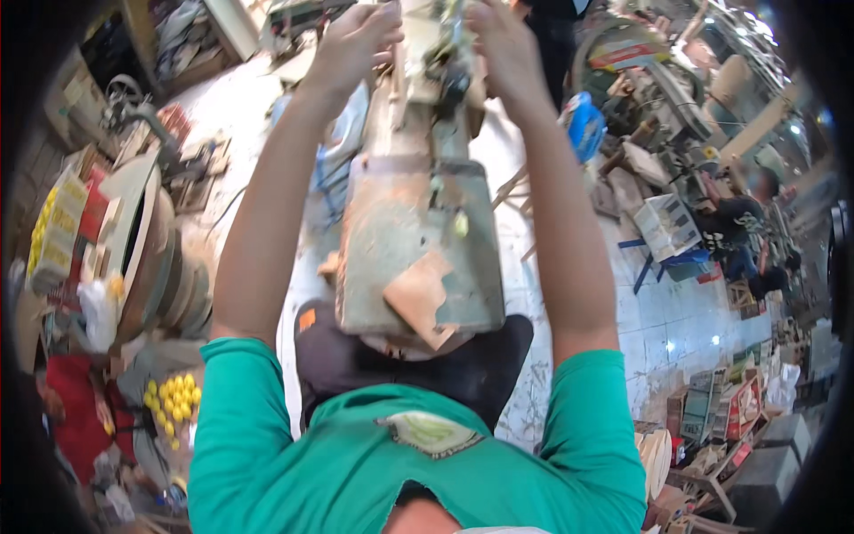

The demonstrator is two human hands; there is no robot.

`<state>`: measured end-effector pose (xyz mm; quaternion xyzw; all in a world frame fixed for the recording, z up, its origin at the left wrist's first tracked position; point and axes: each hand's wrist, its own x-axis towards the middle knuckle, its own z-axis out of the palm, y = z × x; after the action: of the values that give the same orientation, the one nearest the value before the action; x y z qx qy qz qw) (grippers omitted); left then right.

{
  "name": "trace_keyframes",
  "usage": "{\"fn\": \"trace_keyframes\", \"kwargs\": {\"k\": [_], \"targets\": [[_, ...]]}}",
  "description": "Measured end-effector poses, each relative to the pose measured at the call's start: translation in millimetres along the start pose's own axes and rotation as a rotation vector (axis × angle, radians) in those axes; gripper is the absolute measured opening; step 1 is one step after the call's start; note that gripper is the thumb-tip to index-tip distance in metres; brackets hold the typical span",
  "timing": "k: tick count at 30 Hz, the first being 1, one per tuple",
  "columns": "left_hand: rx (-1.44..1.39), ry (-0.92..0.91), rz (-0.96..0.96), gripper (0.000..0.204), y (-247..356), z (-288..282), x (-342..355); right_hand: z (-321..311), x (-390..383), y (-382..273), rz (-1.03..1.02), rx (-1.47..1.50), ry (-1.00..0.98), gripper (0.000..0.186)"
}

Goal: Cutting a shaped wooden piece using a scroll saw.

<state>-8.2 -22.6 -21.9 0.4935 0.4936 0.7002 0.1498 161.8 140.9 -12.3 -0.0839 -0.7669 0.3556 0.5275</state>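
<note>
A worn grey-green machine body (418, 240) with rust-orange patches stands upright in front of me, a piece of brown card stuck near its base. Both my arms in green sleeves reach forward along its sides. My left hand (356, 40) grips the upper left of the machine's head near a pale rusted arm. My right hand (503, 44) holds the upper right side by a dark mechanical part (449, 76). The fingertips are partly cut off by the top edge of the picture.
A dark seat or cushion (480, 365) lies under the machine's base. Stacked round discs (156, 258) and yellow balls (173, 396) sit at left. A blue container (585, 125), a white crate (669, 227) and boxes (729, 405) crowd the right; a person crouches (743, 222) there.
</note>
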Motion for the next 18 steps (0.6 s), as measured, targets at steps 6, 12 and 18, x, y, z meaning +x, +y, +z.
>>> {"fn": "trace_keyframes", "kwargs": {"k": [6, 12, 18], "targets": [[0.203, 0.321, -0.593, 0.027, -88.8, -179.5, -315.7, -172.6, -283.0, 23.3, 0.606, 0.302, 0.478, 0.044], [0.368, 0.196, -1.526, 0.038, -212.4, -243.9, -689.9, -183.0, -565.7, 7.3, 0.841, -0.318, -0.184, 0.027], [0.273, -0.081, -1.717, 0.056, -237.6, -160.6, -828.0, 2.6, -596.8, 3.1, 0.606, -0.471, -1.079, 0.019]]}}
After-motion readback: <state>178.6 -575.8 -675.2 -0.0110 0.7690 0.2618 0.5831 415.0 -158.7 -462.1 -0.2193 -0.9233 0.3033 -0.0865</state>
